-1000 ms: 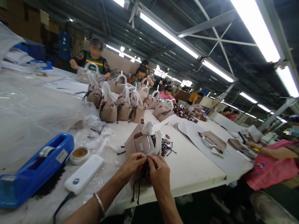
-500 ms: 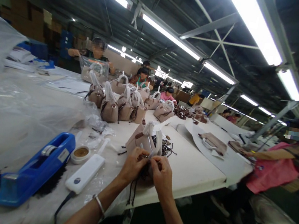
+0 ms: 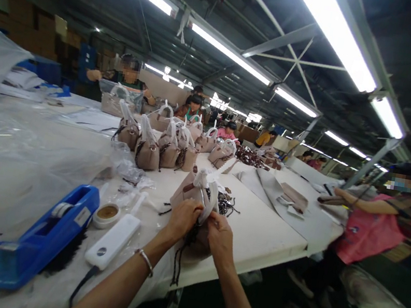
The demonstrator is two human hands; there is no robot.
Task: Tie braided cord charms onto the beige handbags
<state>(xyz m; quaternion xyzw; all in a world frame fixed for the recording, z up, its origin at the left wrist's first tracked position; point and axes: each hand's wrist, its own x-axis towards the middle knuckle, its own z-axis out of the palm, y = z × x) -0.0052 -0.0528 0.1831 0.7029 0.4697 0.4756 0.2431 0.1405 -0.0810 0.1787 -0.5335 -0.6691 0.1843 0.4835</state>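
A taupe handbag point(image 3: 195, 252) stands at the table's front edge before me, its handles point(image 3: 213, 197) wrapped in white material. My left hand point(image 3: 183, 220) is closed at the left of the near handle's lower end, fingertips pinched against it. On the other side of that handle, my right hand point(image 3: 220, 236) pinches with thumb and fingers. What lies between the fingertips is partly hidden. Black cords point(image 3: 178, 262) hang down the bag's front below my left hand. Behind the bag lies a heap of dark cords point(image 3: 225, 203).
Several similar handbags point(image 3: 170, 150) stand further back. To my left are a blue tape dispenser point(image 3: 44, 237), a small round tub point(image 3: 107, 212) and a white corded device point(image 3: 112, 241). A co-worker in a pink apron point(image 3: 372, 229) stands at right; others work behind.
Both hands stay at the handle while the fingers shift, the left hand turning with its back more upward. The wrapped handle shows more clearly between them. The view has swung slightly right.
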